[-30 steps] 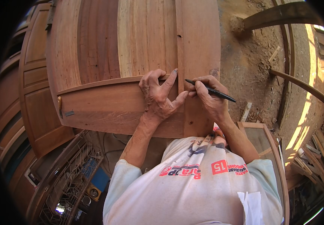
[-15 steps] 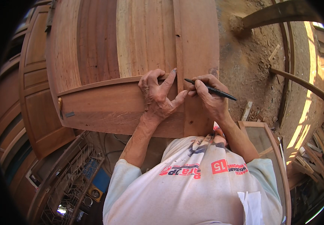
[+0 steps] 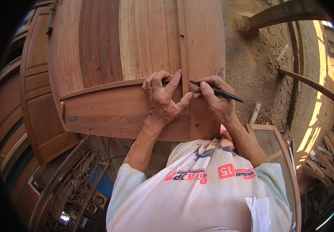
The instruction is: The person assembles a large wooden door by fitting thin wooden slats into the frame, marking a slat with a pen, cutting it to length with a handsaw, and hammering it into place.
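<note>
A wooden door panel [image 3: 99, 42] of several light and dark boards lies before me, with a wide rail [image 3: 109, 102] across its near end. A narrow wooden strip [image 3: 183, 50] runs lengthwise near the right side. My left hand [image 3: 163, 94] rests on the rail, thumb and index finger spread apart, the other fingers bent over its thin raised edge. In my right hand [image 3: 218, 100] is a black pen [image 3: 226, 94], pinched between thumb and fingers. The pen's tip points left, close to the strip; whether it touches the wood I cannot tell.
A small grey metal piece [image 3: 72, 118] and a curved brown handle-like piece [image 3: 62, 110] lie on the rail's left end. Panelled doors [image 3: 39, 96] lean at the left, above a wire rack [image 3: 74, 193]. A framed panel [image 3: 271, 141] stands at right, near wood scraps on the dirt floor [image 3: 267, 92].
Both hands stay nearly in place, with the pen still in my right hand. The view has shifted very slightly.
</note>
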`<state>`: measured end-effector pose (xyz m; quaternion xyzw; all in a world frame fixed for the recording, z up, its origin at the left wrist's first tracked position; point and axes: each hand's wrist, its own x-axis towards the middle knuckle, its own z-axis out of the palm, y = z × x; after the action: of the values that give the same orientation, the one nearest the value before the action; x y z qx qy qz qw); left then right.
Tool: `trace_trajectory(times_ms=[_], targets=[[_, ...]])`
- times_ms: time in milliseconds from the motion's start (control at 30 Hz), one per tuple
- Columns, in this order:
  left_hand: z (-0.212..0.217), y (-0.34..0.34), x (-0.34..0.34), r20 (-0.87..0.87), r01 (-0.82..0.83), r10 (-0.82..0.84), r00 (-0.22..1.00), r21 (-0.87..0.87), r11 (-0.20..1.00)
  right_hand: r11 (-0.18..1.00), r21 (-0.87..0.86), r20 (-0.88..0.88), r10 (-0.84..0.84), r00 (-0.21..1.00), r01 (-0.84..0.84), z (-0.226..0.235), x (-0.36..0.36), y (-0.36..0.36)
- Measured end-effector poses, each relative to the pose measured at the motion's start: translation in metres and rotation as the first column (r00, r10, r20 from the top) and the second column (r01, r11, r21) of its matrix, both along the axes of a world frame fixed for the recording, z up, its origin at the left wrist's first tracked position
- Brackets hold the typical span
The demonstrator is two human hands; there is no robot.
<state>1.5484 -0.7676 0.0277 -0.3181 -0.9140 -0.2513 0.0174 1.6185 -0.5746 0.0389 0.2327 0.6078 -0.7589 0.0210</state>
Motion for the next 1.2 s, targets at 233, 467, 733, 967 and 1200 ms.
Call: trace_trajectory(times_ms=[233, 467, 733, 967, 1200], targets=[[-0.0028, -0.0001, 0.0007, 0.012, -0.015, 0.015, 1.0, 0.019, 1.0, 0.997, -0.069, -0.035, -0.034, 0.999, 0.032, -0.0007, 0.0017, 0.0022], [-0.0024, -0.0002, 0.0004, 0.009, -0.007, 0.007, 1.0, 0.016, 1.0, 1.0, 0.015, 0.008, 0.011, 1.0, -0.011, -0.0012, 0.0003, 0.0009], [-0.0024, 0.0, 0.0004, -0.008, -0.006, 0.006, 1.0, 0.006, 1.0, 1.0, 0.014, 0.008, 0.017, 1.0, -0.017, -0.0019, 0.0007, 0.0012], [-0.0024, -0.0002, -0.0001, -0.018, -0.004, 0.004, 1.0, 0.014, 1.0, 1.0, -0.002, -0.025, -0.005, 1.0, 0.005, -0.0022, 0.0032, 0.0005], [-0.0039, -0.0013, 0.0002, -0.016, -0.004, 0.004, 1.0, 0.013, 1.0, 0.999, 0.03, 0.008, 0.025, 1.0, -0.026, -0.001, 0.0018, -0.0003]])
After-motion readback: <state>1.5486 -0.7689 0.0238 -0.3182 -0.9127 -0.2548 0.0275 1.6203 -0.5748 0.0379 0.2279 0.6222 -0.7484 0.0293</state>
